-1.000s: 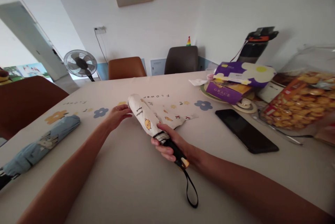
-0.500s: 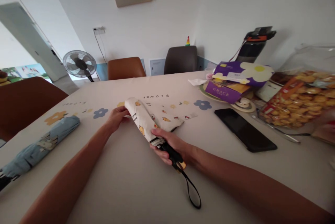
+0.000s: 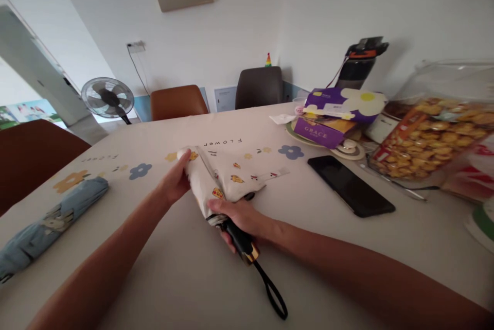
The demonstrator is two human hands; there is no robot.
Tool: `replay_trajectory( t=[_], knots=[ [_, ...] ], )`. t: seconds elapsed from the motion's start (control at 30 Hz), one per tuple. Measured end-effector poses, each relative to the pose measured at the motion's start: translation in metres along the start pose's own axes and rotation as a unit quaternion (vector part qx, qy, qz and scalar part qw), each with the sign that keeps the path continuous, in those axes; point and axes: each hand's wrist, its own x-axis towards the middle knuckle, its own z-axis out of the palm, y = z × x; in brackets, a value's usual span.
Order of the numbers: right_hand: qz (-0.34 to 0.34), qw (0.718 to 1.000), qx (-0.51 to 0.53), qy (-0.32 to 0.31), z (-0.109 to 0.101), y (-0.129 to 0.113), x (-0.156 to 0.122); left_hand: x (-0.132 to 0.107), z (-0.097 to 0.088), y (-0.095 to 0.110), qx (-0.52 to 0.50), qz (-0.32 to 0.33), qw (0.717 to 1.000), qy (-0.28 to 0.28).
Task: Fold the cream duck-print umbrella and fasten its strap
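A folded white umbrella with small yellow and orange prints lies slanted over the middle of the table, part of its fabric hanging loose to the right. My right hand is closed around its lower end, where the fabric meets the black handle. A gold band and a black wrist strap show below that grip. At the far end, my left hand grips the umbrella's top, thumb on the upper side and the other fingers mostly hidden. A second umbrella, blue and rolled up, rests to the left.
On the right lie a black phone, a purple box on a plate, and a clear container of snacks. A dark bottle stands behind them. Chairs and a fan are beyond the table.
My left hand has closed more firmly on the umbrella's top, thumb now over it. The umbrella has turned slightly, its loose fabric showing wider. The view has shifted a little right.
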Motion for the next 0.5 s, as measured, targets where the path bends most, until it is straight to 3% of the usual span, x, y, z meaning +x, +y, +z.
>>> replay_trajectory(
  t=[0.17, 0.37, 0.5],
  knots=[
    [0.009, 1.0, 0.002, -0.012, 0.004, 0.001, 0.0, -0.007, 0.012, -0.008, -0.038, 0.016, 0.999, 0.034],
    [-0.128, 0.98, 0.141, -0.055, 0.013, 0.002, 0.0, -0.016, 0.016, 0.003, -0.058, 0.07, 0.995, 0.046],
    [-0.108, 0.986, 0.111, -0.062, 0.014, 0.0, -0.002, -0.017, 0.017, 0.004, -0.039, 0.095, 0.994, 0.031]
  ],
)
